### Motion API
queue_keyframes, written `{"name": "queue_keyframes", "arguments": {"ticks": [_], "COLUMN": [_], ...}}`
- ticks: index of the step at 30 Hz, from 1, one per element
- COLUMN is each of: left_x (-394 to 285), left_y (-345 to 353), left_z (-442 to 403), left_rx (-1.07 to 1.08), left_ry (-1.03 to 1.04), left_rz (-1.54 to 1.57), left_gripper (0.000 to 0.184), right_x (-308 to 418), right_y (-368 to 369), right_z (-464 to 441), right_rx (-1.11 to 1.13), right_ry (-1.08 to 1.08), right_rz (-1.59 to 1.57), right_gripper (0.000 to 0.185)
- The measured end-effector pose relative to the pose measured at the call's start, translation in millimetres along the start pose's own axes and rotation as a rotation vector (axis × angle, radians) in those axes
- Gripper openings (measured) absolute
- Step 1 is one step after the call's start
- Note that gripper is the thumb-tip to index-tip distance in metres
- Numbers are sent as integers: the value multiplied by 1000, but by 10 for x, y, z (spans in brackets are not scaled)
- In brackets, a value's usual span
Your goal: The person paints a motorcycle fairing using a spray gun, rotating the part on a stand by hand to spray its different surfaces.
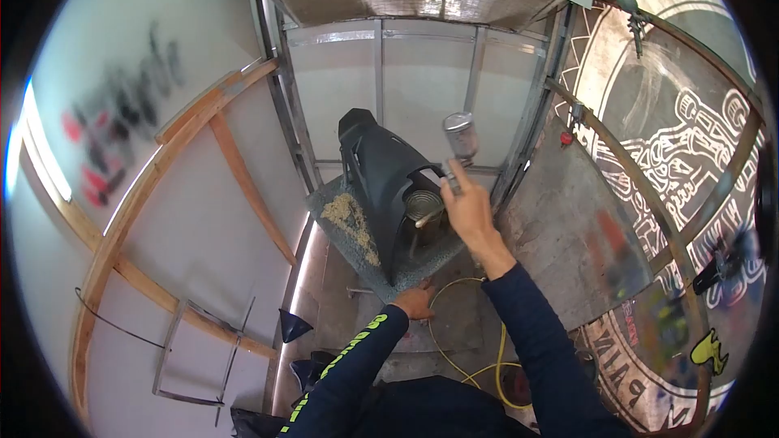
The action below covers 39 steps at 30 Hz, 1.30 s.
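My right hand point(469, 209) is wrapped round a spray gun with a metallic cup point(461, 136) on top, held over the right side of a dark panel. The black, curved panel point(381, 164) rests on a speckled board point(329, 204). A round ribbed metal piece point(422, 205) lies on the board beside the panel, close below the spray gun. My left hand point(415, 302) is at the board's near corner; its fingers bend against the edge, and whether they grip it is partly hidden.
A yellow hose point(501, 357) loops on the floor at the lower right. Wooden framing point(122, 231) and a wire frame point(166, 349) line the left wall. A painted panel point(690, 130) stands at right, near a hanging spray gun point(634, 24). A dark funnel point(294, 325) is at lower left.
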<state>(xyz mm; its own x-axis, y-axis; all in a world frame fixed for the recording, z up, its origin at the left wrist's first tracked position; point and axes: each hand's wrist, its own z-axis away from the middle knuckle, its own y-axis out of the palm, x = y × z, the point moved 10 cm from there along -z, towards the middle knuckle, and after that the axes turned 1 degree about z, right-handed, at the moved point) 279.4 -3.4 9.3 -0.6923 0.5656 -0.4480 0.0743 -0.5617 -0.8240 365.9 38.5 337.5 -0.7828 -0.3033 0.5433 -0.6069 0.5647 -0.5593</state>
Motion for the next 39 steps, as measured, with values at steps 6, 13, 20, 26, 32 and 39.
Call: {"name": "queue_keyframes", "arguments": {"ticks": [6, 13, 20, 26, 32, 39], "left_x": [21, 83, 250, 463, 282, 332], "left_y": [-36, -159, -215, -45, -185, -129], "left_z": [-36, -27, 135, 96, 269, 258], "left_rx": [-177, -222, -149, -90, -74, -113], "left_ry": [22, -65, -91, -70, -91, -108], "left_rz": [20, -43, -84, -171, -177, -134], "left_gripper": [81, 82, 90, 85, 87, 87], "right_x": [-324, -447, -680, -952, -861, -263], "right_y": [-374, -314, -59, 11, 27, -218], "right_z": [125, 360, 466, 834, 929, 439], "right_rx": [-123, -10, 1, -139, -119, -139], "right_ry": [100, 389, 395, 238, 290, 261], "right_rz": [-239, -546, -476, -283, -210, -373], "right_gripper": [41, 42, 43, 41, 42, 43]}}
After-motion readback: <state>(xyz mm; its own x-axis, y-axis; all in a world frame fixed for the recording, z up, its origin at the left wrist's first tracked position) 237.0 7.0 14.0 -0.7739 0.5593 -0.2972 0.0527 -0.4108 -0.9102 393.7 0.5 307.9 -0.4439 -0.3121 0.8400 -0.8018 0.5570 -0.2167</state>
